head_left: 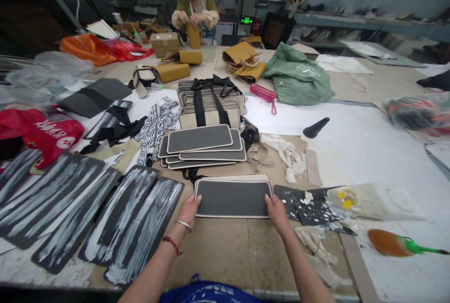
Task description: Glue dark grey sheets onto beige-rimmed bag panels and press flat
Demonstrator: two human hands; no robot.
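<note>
A dark grey rounded panel with a pale border lies across the worktable in front of me, with other pale-edged boards showing beneath its far edge. My left hand grips its left end, the thumb on top. At the other end, my right hand holds it the same way. Just beyond is a loose pile of similar grey panels. On my left, several dark panels streaked with white paste are spread out side by side.
Behind the pile stands a stack of boards tied with black strips. To the right are a paste-spattered dark sheet, an orange-brown bottle with a green nozzle and a black tapered object. Across the table, a person handles a mustard bag.
</note>
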